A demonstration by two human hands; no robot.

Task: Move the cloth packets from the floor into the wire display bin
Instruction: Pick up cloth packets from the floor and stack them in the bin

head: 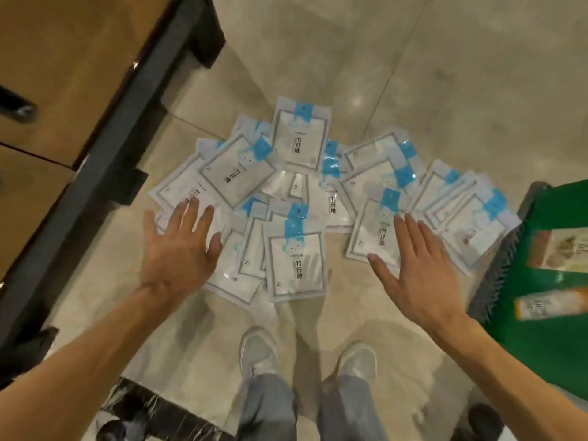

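— White plastic cloth packets (296, 265) with blue header tabs lie in a loose overlapping heap on the glossy beige tiled floor (429, 74). Where are the hands?

— Both reach down over the near edge of the heap. The left hand (179, 253) has its fingers spread and straight above the packets on the left side; it holds nothing. Whether the fingertips touch the plastic I cannot tell.

— And the other?

— The right hand (416, 265) is also flat, fingers straight and close together, thumb out to the side, over the packets on the right. It grips nothing either.

— Is the bin visible?

— At the right edge there is a dark wire-mesh bin (496, 275) lined in green, with a few beige and orange boxed items (550, 305) inside. The nearest packets on the right lie just beside its wall, possibly touching it. None of the white packets can be seen inside it.

— Anything else around?

— A brown wooden cabinet with a black base (95, 138) runs along the left. Below the heap stand the person's pale sneakers (257, 351) and grey trouser legs, toes just short of the nearest packet.
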